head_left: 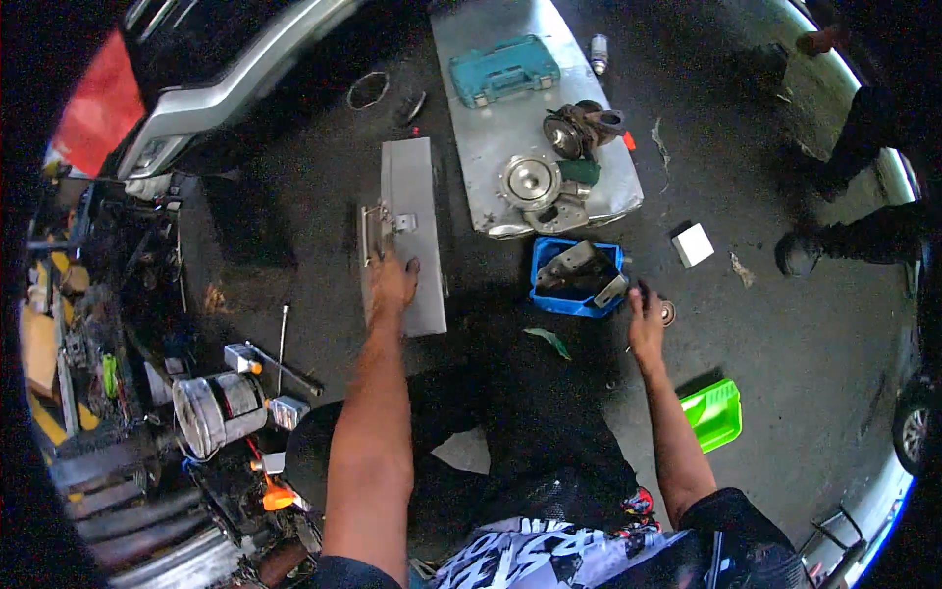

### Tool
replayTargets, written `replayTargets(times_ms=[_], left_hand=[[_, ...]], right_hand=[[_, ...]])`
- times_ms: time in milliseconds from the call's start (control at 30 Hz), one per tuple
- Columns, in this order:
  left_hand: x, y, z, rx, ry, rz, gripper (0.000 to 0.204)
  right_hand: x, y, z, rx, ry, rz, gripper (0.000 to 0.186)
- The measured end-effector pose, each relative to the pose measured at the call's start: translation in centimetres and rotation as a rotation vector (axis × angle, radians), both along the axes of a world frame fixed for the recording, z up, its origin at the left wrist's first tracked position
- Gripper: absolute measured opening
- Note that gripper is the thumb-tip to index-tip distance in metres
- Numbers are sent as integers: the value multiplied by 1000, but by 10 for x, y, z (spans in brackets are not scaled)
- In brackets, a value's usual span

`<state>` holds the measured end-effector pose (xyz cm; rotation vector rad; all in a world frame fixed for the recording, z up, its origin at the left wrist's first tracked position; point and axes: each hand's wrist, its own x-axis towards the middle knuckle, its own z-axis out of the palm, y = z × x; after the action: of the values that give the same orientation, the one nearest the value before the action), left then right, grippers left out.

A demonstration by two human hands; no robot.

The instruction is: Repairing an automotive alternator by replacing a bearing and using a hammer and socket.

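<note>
A long grey metal toolbox [420, 265] lies in front of me on the left, with a bar handle and a latch on top. My left hand [392, 283] rests on it beside the handle, thumb apart and fingers stretched forward. To the right, a blue plastic bin [539, 296] holds metal parts, one of them a bracket-like piece [567, 263]. My right hand [645, 324] is just off the bin's near right corner, fingers raised and apart, with nothing visible in them. Next to it is a small round metal part [668, 312], partly hidden by the hand.
A silver-topped platform [481, 128] bears a teal case [505, 71], a turbocharger-like part [584, 130] and a round metal housing [530, 183]. Nearby are a white box [693, 245], a green bin [721, 417], a dirty bucket [218, 414] and another person's legs [854, 240].
</note>
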<state>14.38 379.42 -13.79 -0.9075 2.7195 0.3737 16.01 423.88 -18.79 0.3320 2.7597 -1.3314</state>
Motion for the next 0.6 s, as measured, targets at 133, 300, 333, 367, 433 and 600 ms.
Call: replayTargets(times_ms=[133, 300, 333, 367, 433, 600], left_hand=[[-24, 1, 13, 28, 146, -161, 67], [-60, 0, 4, -109, 32, -226, 52], [-62, -2, 3, -296, 14, -366, 46], [-65, -4, 1, -324, 60, -352, 46], [-66, -13, 0, -203, 103, -358, 48], [-53, -53, 7, -137, 344, -163, 56]], right_hand=[[4, -25, -19, -204, -130, -69, 53], [20, -33, -46, -281, -104, -125, 55], [23, -33, -50, -93, -20, -12, 54], [24, -34, -54, 91, 65, 104, 54], [26, -32, -56, 44, -15, 118, 50], [26, -29, -53, 87, -85, 197, 36]])
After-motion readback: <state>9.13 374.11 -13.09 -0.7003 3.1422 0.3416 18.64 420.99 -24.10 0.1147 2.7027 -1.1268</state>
